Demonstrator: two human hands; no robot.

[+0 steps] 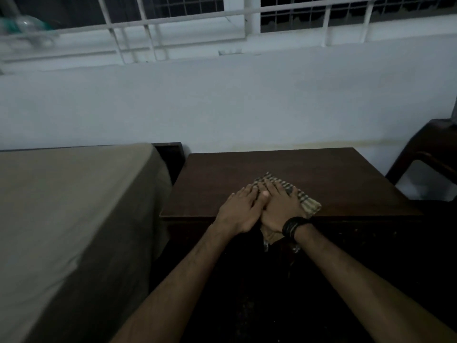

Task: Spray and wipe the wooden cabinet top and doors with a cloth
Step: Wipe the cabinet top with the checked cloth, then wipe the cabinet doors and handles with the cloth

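Note:
A dark wooden cabinet [321, 174] stands against the white wall, its top facing me. A striped beige cloth [309, 205] lies on the top near the front edge, one corner hanging over the front. My right hand [282, 209] presses flat on the cloth, a black band on its wrist. My left hand [241, 210] lies flat beside it, fingers over the cloth's left part and touching the right hand. The cabinet doors below are in deep shadow. No spray bottle is in view.
A bed with a beige sheet [69, 206] stands close on the left of the cabinet. A dark wooden chair [425, 154] stands at the right. A barred window [222, 26] runs above the wall, with a blurred bottle [22, 26] on its ledge at far left.

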